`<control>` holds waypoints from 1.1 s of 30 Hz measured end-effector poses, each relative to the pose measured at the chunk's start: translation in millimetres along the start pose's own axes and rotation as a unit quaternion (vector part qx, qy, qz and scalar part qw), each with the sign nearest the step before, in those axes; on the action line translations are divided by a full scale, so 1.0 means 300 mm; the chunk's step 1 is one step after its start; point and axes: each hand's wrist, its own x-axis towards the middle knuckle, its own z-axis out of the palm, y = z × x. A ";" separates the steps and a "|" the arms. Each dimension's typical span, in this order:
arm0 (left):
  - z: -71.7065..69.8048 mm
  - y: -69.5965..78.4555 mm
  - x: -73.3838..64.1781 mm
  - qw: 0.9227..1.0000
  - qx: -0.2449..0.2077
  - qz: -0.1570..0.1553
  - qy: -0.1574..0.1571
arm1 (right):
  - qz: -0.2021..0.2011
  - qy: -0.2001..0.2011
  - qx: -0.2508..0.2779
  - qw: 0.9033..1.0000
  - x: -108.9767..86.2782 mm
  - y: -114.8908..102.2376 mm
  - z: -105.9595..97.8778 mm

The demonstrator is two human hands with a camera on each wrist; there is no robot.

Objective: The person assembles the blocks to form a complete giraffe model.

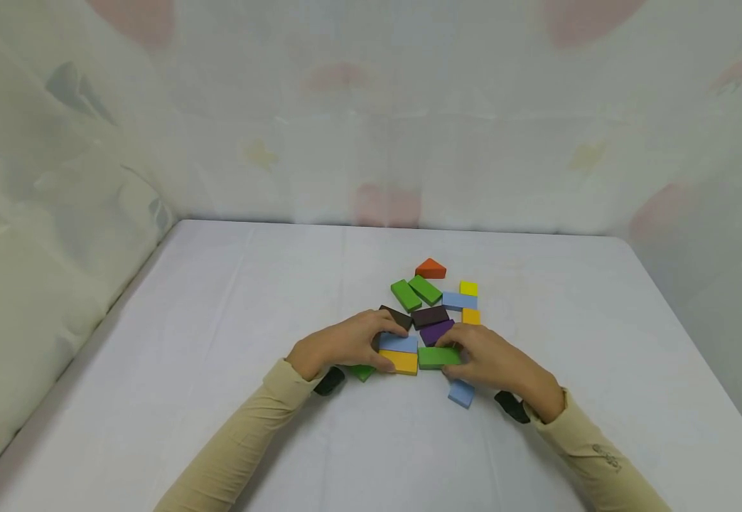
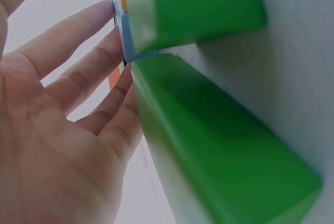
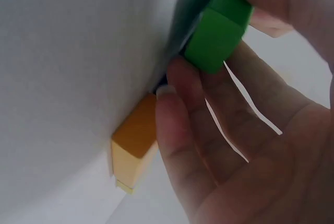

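My left hand (image 1: 352, 341) spans two wooden blocks lying side by side, a light blue block (image 1: 399, 344) and an orange block (image 1: 403, 363). Its fingertips are at the far side of the blue one, the thumb at the orange one's near left. In the left wrist view the fingers (image 2: 78, 78) look fairly straight. My right hand (image 1: 489, 359) grips a green block (image 1: 438, 358) between thumb and fingers, just right of the orange block. The right wrist view shows this green block (image 3: 215, 38) pinched. Behind it lies a purple block (image 1: 435, 333), partly covered by the right fingers.
Dark brown blocks (image 1: 430, 317), green blocks (image 1: 425, 289), a blue block (image 1: 459, 301), yellow blocks (image 1: 468, 288) and an orange-red triangle (image 1: 431, 269) lie beyond the hands. Nearer are another blue block (image 1: 461, 393) and a green block (image 1: 362, 372). A white cloth covers the table (image 1: 249, 284).
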 end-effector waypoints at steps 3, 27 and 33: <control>0.000 0.000 0.000 1.000 0.001 -0.002 -0.001 | -0.002 0.004 -0.007 1.000 0.005 0.002 0.005; -0.002 0.007 -0.002 1.000 0.009 0.004 0.003 | -0.005 -0.026 -0.008 1.000 0.006 -0.001 0.007; 0.001 0.004 -0.002 1.000 0.016 0.008 0.005 | -0.012 -0.028 -0.005 1.000 0.003 0.002 0.007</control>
